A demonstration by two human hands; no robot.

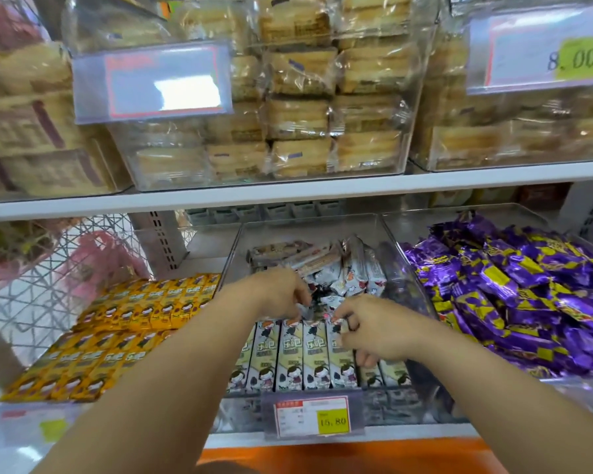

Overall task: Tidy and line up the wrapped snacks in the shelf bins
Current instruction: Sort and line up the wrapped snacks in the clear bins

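While the lower shelf (408, 434) carries three bins side by side, the work is in the clear middle bin (308, 230), between the yellow packets (124, 336) towards the shelf's left end and the purple packets (514, 289) towards its right. Along the bin's front edge a lined row (298, 357) of white snack packets stands neatly; behind it, towards the back wall, lies a loose heap (353, 271). Both hands meet just behind the row. The left hand (274, 292) appears to pinch a loose packet (303, 311) in curled fingers, and the right hand (377, 326) nips the top of a standing packet (336, 336). Best to steady the row with the right hand and slot the loose one in upright, print facing forward, flush with its neighbours.
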